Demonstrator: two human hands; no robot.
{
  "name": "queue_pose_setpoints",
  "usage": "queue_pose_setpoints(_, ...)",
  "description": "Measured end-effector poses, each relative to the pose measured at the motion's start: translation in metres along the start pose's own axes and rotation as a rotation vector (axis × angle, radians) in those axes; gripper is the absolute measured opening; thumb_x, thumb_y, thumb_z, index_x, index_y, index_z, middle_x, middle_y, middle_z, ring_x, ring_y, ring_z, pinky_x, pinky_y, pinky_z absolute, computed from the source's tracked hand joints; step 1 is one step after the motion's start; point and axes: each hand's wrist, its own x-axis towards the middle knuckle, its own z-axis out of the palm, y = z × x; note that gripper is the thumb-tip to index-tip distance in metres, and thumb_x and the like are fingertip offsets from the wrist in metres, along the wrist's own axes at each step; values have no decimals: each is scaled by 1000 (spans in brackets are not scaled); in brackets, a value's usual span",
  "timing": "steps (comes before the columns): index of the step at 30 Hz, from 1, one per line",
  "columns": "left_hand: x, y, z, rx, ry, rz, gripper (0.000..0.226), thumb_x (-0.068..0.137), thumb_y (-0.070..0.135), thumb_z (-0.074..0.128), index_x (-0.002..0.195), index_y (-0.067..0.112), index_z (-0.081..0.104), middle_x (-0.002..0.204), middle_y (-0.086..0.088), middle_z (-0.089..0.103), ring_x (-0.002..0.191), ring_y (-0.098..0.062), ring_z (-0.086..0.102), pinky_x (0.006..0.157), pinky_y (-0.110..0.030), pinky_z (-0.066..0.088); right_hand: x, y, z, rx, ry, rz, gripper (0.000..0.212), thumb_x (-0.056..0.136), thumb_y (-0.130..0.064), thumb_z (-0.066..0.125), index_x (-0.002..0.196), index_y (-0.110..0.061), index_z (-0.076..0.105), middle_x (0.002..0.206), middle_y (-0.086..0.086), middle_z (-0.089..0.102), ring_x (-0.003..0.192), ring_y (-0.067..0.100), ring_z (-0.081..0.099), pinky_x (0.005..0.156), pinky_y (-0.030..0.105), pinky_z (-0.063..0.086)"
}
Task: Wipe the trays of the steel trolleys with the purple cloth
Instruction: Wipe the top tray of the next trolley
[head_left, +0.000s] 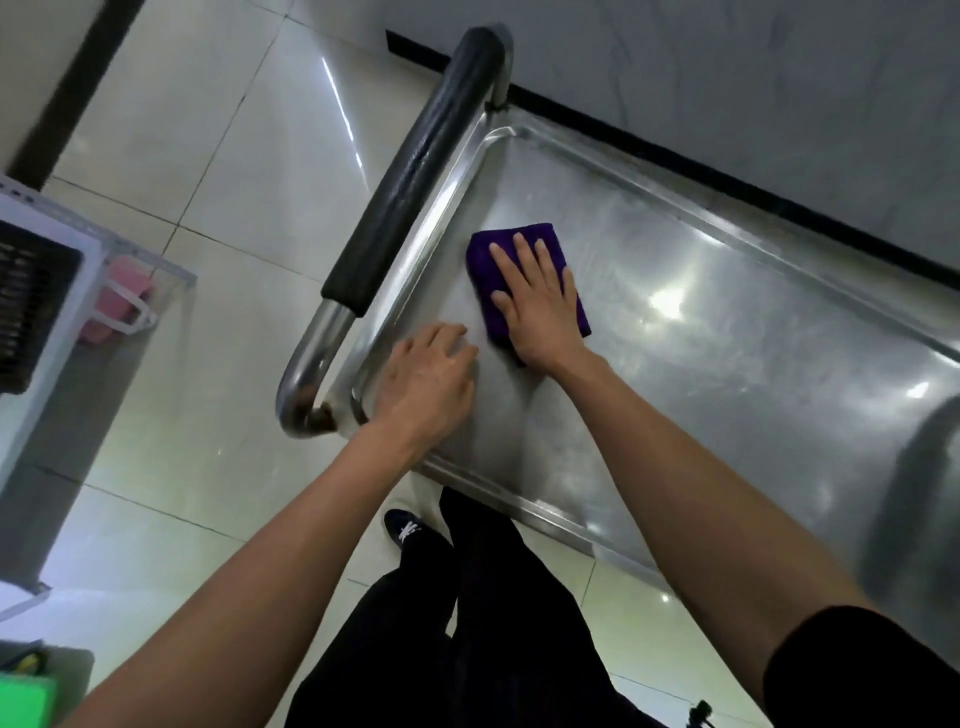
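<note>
Right hand (540, 306): fingers flat, pressing purple cloth (519, 249) onto top tray (727, 322) near handle (415, 171). Left hand (426, 379): loosely spread, holding nothing, bracing tray. Best wiped with even pressure, overlapping strokes, reaching corners.

Two bare forearms enter from lower frame, no watch, ring or glove on left hand (426, 382) or right hand (540, 301). Short black sleeve (857, 670) at lower right edge of frame, hem ending above elbow. Left arm uncovered as far as frame shows. Loose black trousers (467, 623) at bottom centre. Dark shoe (404, 527) with white laces just above them, toe pointing toward upper left.
</note>
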Motion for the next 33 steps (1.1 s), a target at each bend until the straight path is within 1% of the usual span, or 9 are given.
queue_pose_setpoints(5, 46, 11, -3, -7, 10, -23, 35, 100, 36, 43, 128, 25, 63, 145, -4, 46, 139, -27, 35, 108, -49, 36, 58, 35, -27, 20, 42, 10, 55, 107, -36, 29, 158, -33, 10, 167, -1, -1, 153, 21, -8, 123, 48, -4)
queue_pose_setpoints(8, 50, 11, 3, 12, 15, -36, 34, 97, 33, 47, 124, 24, 65, 143, -4, 46, 140, -27, 33, 110, -51, 35, 94, 52, -43, 1, 81, 26, 55, 106, -36, 30, 158, -32, 12, 167, 0, 0, 153, 23, -9, 123, 49, -3)
queue_pose_setpoints(11, 47, 10, 9, -2, 2, -50, 39, 92, 31, 53, 130, 24, 62, 148, -6, 43, 145, -29, 30, 113, -55, 33, 125, 63, -56, -17, 110, 49, 56, 106, -37, 29, 159, -31, 9, 167, 1, -2, 153, 25, -9, 121, 50, -4)
queue_pose_setpoints(14, 47, 8, 11, 7, -16, -59, 45, 90, 32, 57, 134, 24, 59, 152, -7, 41, 147, -30, 29, 115, -57, 32, 145, 62, -62, -48, 107, 7, 56, 106, -37, 28, 158, -31, 9, 167, 1, 0, 153, 25, -7, 121, 49, -4)
queue_pose_setpoints(18, 47, 4, 13, 18, -34, -58, 49, 90, 33, 59, 139, 24, 56, 156, -7, 37, 149, -30, 25, 117, -56, 29, 162, 47, -60, -48, 101, -62, 56, 106, -37, 30, 158, -30, 12, 167, 2, 6, 153, 26, -4, 122, 50, -1)
queue_pose_setpoints(21, 47, 4, 12, -10, -36, -38, 50, 92, 32, 60, 141, 26, 53, 158, -8, 36, 150, -30, 23, 119, -57, 26, 165, 40, -57, -41, 118, -41, 55, 105, -37, 29, 158, -29, 13, 167, 1, 7, 153, 25, -3, 122, 51, -2)
queue_pose_setpoints(26, 28, 3, 9, -41, -20, -46, 46, 97, 29, 55, 142, 24, 53, 158, -8, 37, 151, -29, 23, 122, -53, 22, 152, 38, -53, -62, 82, -63, 55, 106, -39, 25, 158, -29, 11, 167, 0, 5, 153, 24, -6, 122, 50, -4)
queue_pose_setpoints(30, -5, -2, 8, -56, -19, -59, 42, 97, 27, 53, 139, 21, 56, 152, -5, 43, 148, -26, 28, 121, -50, 25, 120, 14, -37, -1, 37, -114, 54, 105, -38, 26, 158, -30, 15, 166, -1, 10, 153, 23, -2, 121, 48, -3)
queue_pose_setpoints(33, -35, -7, 10, -59, 21, -56, 38, 93, 21, 58, 130, 17, 64, 142, -4, 53, 142, -26, 39, 115, -49, 34, 87, -6, -19, 14, 19, -136, 54, 105, -37, 27, 158, -32, 15, 166, -3, 10, 153, 22, -2, 121, 47, -3)
